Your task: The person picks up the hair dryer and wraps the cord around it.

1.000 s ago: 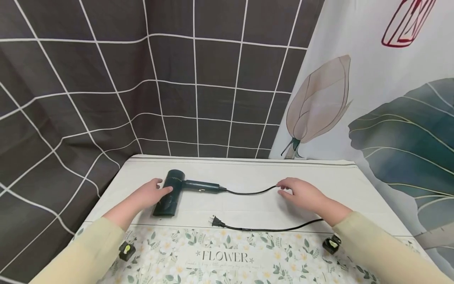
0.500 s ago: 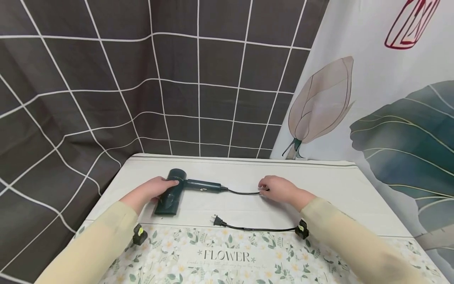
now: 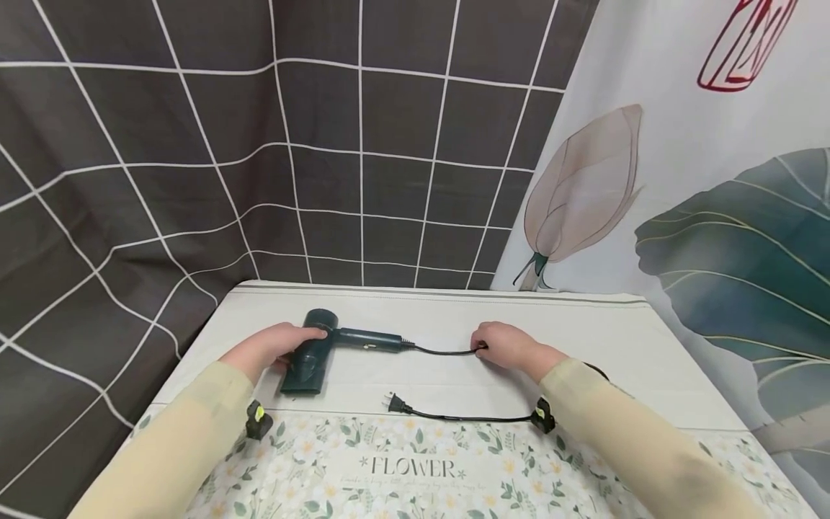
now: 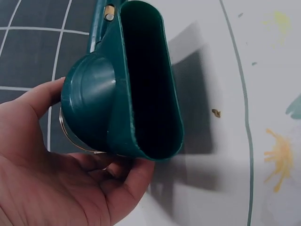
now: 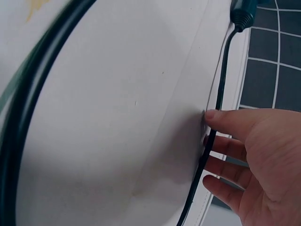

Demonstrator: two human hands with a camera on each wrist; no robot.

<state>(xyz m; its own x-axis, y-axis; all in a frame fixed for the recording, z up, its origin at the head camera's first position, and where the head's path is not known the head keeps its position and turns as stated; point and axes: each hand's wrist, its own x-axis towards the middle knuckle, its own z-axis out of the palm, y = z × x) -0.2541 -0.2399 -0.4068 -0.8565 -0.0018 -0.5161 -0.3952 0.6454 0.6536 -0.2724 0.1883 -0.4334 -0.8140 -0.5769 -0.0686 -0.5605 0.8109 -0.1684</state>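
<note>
A dark green hair dryer point(image 3: 310, 364) lies on the table, its handle point(image 3: 367, 339) pointing right. My left hand point(image 3: 275, 343) grips the barrel from the left, thumb on top. In the left wrist view the wide flat nozzle point(image 4: 176, 127) faces the camera, and the fingers of the left hand point(image 4: 61, 188) curl beneath the barrel. A black power cord point(image 3: 444, 352) runs from the handle to my right hand point(image 3: 509, 344), which pinches it. In the right wrist view the cord point(image 5: 221, 89) passes between thumb and fingers of the right hand point(image 5: 263, 155).
The cord's two-pin plug point(image 3: 397, 404) lies on the table nearer me, its lead point(image 3: 467, 419) running right under the right wrist. A floral mat print with the word FLOWER point(image 3: 411, 467) covers the front. A dark gridded curtain point(image 3: 402, 180) hangs behind the white table point(image 3: 415, 306).
My right hand has moved left along the cord and pinched it. My left hand has moved right and closed around the dryer's barrel. The dryer and plug stay in place.
</note>
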